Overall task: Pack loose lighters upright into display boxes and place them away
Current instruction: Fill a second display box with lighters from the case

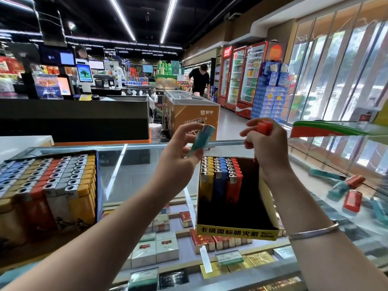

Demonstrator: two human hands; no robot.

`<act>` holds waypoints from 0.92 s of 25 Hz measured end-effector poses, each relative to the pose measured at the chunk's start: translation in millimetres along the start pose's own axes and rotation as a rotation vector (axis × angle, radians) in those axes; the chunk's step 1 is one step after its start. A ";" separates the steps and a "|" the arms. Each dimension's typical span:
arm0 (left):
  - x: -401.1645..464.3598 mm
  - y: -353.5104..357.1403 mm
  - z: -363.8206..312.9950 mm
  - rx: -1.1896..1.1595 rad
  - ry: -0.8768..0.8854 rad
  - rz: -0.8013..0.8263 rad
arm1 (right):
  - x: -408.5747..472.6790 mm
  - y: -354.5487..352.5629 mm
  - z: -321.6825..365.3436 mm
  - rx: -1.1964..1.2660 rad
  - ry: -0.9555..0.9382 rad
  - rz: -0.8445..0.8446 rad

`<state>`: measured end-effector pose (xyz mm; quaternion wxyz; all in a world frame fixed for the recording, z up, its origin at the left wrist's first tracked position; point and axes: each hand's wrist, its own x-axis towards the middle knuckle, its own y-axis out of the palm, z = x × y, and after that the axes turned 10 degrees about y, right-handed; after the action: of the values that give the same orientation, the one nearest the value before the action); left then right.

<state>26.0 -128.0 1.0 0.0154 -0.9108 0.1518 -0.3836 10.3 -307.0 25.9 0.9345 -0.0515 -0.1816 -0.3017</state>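
Hands raised above a glass counter (pixel 134 164), each w/ one lighter. Left hand (pixel 178 150) pinches a teal lighter (pixel 202 138) between thumb and fingertips, tilted, top end up toward the far side. Right hand (pixel 264 145) grips a red lighter (pixel 265 127), only its top poking out above the curled fingers; silver bangle (pixel 312 233) on that wrist.

Between the forearms sits the open display box (pixel 235 232), yellow front strip w/ black Chinese characters, small print at its right end too blurred to read. Inside, three upright rows at the far left: yellow (pixel 206 183), blue (pixel 220 183), red (pixel 234 183), metal tops up; rest of the box interior is dark. Right wall of the box partly covered by the right forearm.

Left on the counter: a full box (pixel 52 185) of upright lighters, rows in blue, tan, red, grey, yellow, near edge cut off by frame. Right on the glass: loose lighters (pixel 352 198), teal and red, lying flat, well apart from the open box, smeared by motion blur.

Under the glass: cigarette packs (pixel 165 246) w/ price tags, print not legible. Beyond: orange chest freezer (pixel 193 114) w/ white logo, red drinks fridges (pixel 245 80), stacked blue cartons (pixel 270 97), checkout desk w/ screens (pixel 84 73), a person in black (pixel 199 78) bent over at the back.
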 end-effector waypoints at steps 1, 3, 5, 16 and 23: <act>0.3 -0.3 -1.9 -0.017 -0.001 0.002 | 2.7 -2.4 -2.9 0.034 0.094 -0.012; 0.5 -0.1 -5.9 -0.058 0.012 -0.003 | 6.4 -4.9 -7.6 0.057 0.232 0.015; -0.1 2.2 -10.6 -0.102 0.052 -0.023 | 8.3 -7.3 -9.5 0.053 0.311 0.073; 28.2 37.5 -16.5 0.118 0.003 0.019 | 17.4 -21.8 -10.3 0.446 0.596 0.231; 44.8 61.2 -15.7 0.484 0.091 0.240 | 24.1 -23.7 -16.4 0.458 0.565 0.250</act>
<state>28.4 -197.9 34.4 0.2712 -0.8379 0.1629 -0.4448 19.7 -342.7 19.3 0.9646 0.2221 0.0280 -0.1395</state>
